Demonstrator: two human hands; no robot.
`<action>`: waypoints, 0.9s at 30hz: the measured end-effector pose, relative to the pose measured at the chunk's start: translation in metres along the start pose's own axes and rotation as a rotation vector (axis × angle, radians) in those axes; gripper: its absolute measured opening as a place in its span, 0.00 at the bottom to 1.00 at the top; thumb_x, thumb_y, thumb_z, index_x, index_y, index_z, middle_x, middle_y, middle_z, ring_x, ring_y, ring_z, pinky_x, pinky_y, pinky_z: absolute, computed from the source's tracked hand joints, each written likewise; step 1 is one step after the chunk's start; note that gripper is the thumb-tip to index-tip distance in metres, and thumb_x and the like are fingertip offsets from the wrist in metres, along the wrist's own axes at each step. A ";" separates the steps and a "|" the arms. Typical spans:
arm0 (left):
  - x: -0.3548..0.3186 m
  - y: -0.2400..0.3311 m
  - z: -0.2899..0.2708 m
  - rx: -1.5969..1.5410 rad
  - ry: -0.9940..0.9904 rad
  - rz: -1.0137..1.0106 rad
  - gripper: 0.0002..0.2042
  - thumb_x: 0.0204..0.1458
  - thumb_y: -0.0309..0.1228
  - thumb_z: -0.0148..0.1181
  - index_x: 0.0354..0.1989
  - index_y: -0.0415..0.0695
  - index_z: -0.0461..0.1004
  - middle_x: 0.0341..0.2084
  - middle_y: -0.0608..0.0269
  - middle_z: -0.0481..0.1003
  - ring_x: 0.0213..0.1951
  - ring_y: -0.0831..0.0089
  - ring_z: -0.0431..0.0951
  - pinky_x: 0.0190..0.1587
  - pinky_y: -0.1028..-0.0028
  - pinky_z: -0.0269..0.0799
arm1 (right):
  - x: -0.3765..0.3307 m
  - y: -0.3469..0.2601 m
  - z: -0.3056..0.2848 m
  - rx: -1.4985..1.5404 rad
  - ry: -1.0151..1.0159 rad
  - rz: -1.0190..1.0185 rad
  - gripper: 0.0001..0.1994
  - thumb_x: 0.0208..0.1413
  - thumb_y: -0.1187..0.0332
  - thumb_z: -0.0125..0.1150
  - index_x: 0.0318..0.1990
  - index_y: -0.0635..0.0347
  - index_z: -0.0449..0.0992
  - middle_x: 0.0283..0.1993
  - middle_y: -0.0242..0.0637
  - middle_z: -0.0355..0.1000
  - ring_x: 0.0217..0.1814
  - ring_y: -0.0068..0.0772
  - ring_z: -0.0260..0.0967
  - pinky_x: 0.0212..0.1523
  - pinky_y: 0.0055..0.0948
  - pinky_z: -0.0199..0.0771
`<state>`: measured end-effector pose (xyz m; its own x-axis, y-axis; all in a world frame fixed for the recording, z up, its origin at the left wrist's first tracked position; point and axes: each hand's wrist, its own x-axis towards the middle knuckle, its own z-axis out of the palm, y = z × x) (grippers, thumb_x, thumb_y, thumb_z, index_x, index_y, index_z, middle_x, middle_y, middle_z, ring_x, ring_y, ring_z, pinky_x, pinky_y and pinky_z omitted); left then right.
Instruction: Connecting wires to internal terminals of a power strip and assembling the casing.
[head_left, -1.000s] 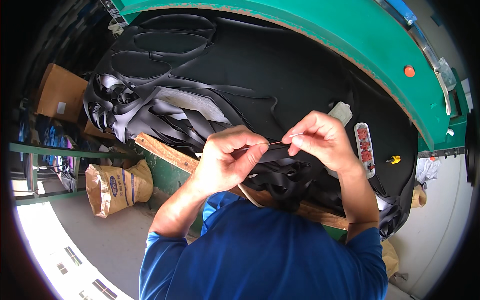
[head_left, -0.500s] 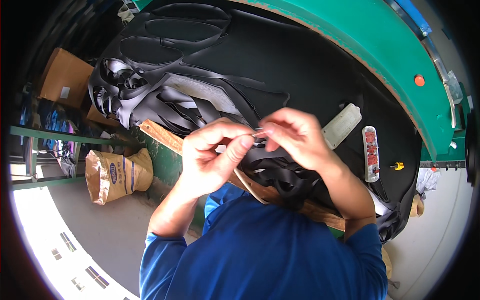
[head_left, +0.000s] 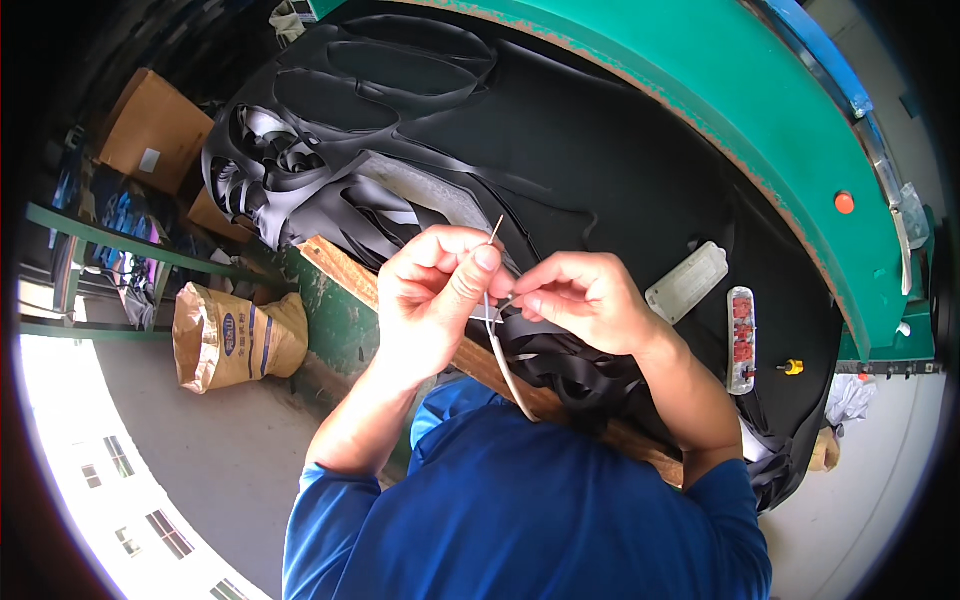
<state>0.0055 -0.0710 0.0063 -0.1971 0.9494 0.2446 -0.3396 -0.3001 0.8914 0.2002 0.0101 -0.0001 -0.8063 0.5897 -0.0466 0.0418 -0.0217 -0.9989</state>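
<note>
My left hand (head_left: 432, 305) is closed in a pinch on a thin wire of a white cable (head_left: 512, 378). The wire's bare copper-coloured tip (head_left: 497, 228) sticks up past the thumb. My right hand (head_left: 592, 303) is closed beside it, thumb and forefinger pinching another thin wire end (head_left: 511, 298) of the same cable; its tip is partly hidden by the fingers. The cable hangs from between my hands toward my blue shirt. To the right lie an off-white long cover (head_left: 688, 282) and an open power strip housing (head_left: 742, 340) with red parts inside.
Black sheet material (head_left: 600, 150) covers the table, with cut strips (head_left: 350, 205) heaped on the left. A small yellow-handled tool (head_left: 793, 367) lies right of the housing. A green machine beam (head_left: 720, 90) curves along the far side. A brown paper sack (head_left: 270, 345) stands on the left.
My hands have moved slightly apart and down. The bare wire tip now stands up above my left thumb, and my right fingers have closed lower, beside the left hand.
</note>
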 end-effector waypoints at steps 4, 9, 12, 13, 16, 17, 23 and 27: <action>-0.009 -0.013 0.005 0.023 0.007 -0.114 0.04 0.59 0.21 0.61 0.37 0.40 0.71 0.29 0.70 0.75 0.32 0.86 0.74 0.36 0.83 0.71 | -0.010 -0.006 -0.003 -0.048 0.186 -0.063 0.07 0.60 0.80 0.61 0.45 0.70 0.77 0.39 0.40 0.78 0.41 0.26 0.78 0.44 0.24 0.81; -0.007 -0.018 0.012 0.081 -0.094 -0.257 0.04 0.60 0.21 0.60 0.39 0.39 0.70 0.30 0.66 0.76 0.31 0.81 0.76 0.34 0.80 0.74 | -0.017 -0.008 -0.001 -0.059 0.247 -0.153 0.08 0.60 0.77 0.62 0.47 0.68 0.77 0.41 0.39 0.79 0.42 0.25 0.78 0.44 0.23 0.81; -0.007 -0.015 0.012 0.099 -0.190 -0.431 0.05 0.61 0.23 0.60 0.41 0.37 0.73 0.28 0.66 0.76 0.29 0.81 0.76 0.33 0.80 0.74 | -0.022 -0.011 -0.002 -0.202 0.300 -0.234 0.09 0.60 0.79 0.61 0.48 0.70 0.76 0.40 0.43 0.79 0.41 0.29 0.80 0.44 0.27 0.82; -0.009 -0.015 0.013 0.079 -0.169 -0.405 0.05 0.61 0.23 0.60 0.42 0.36 0.73 0.28 0.66 0.76 0.28 0.82 0.75 0.33 0.80 0.74 | -0.024 -0.016 -0.005 -0.040 0.261 -0.076 0.09 0.61 0.77 0.61 0.48 0.71 0.76 0.40 0.44 0.79 0.40 0.30 0.80 0.43 0.28 0.83; -0.012 -0.017 0.011 0.074 -0.158 -0.368 0.07 0.60 0.22 0.61 0.45 0.35 0.75 0.29 0.67 0.77 0.29 0.84 0.74 0.33 0.81 0.72 | -0.027 -0.020 -0.019 0.132 0.121 0.198 0.13 0.67 0.66 0.55 0.45 0.71 0.76 0.35 0.47 0.79 0.34 0.34 0.80 0.35 0.29 0.83; -0.012 -0.017 0.012 0.056 -0.152 -0.373 0.07 0.60 0.22 0.61 0.44 0.36 0.76 0.29 0.68 0.77 0.30 0.85 0.74 0.33 0.82 0.72 | -0.028 -0.023 -0.019 0.158 0.112 0.247 0.13 0.68 0.66 0.54 0.44 0.70 0.76 0.34 0.46 0.79 0.32 0.33 0.80 0.33 0.29 0.83; -0.010 -0.019 0.018 0.115 -0.151 -0.309 0.04 0.59 0.22 0.62 0.40 0.36 0.78 0.29 0.71 0.77 0.30 0.87 0.72 0.33 0.84 0.70 | -0.027 -0.022 -0.018 0.244 0.088 0.259 0.13 0.68 0.65 0.54 0.38 0.69 0.77 0.30 0.44 0.78 0.27 0.30 0.78 0.29 0.27 0.82; -0.007 -0.017 0.017 0.286 -0.209 -0.276 0.03 0.59 0.23 0.61 0.37 0.36 0.79 0.27 0.71 0.77 0.29 0.88 0.71 0.31 0.83 0.67 | -0.027 -0.020 -0.020 0.384 0.075 0.279 0.11 0.66 0.67 0.57 0.37 0.68 0.78 0.29 0.40 0.77 0.25 0.24 0.76 0.28 0.22 0.80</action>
<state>0.0286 -0.0713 -0.0040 0.0650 0.9975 0.0286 -0.0798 -0.0234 0.9965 0.2331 0.0108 0.0212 -0.7498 0.5753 -0.3269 0.0184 -0.4757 -0.8794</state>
